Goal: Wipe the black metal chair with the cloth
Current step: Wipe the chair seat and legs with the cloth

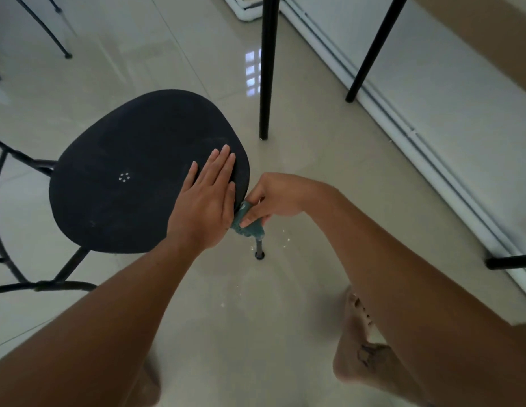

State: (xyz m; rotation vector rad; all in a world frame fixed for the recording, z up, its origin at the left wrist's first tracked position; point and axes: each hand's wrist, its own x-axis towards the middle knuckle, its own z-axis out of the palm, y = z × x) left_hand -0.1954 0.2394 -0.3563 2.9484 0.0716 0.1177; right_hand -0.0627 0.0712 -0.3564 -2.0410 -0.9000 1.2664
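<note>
The black metal chair point(132, 165) stands in the middle left, its rounded dark seat seen from above with a small ring of holes in it. My left hand point(207, 198) lies flat on the seat's right edge, fingers together. Just right of the seat, my right hand point(273, 198) grips a bunched teal cloth point(246, 221) wrapped around the top of the chair's front leg point(259, 249). The leg's upper part is hidden by the cloth and hands. The chair's curved backrest bars point(9, 224) show at the far left.
Two black table legs point(267, 66) point(373, 51) rise beyond the chair. A white wall base point(432, 113) runs along the right. Another black leg end point(508, 261) juts in at right. My bare foot point(364, 342) rests on the glossy tiled floor with small white specks.
</note>
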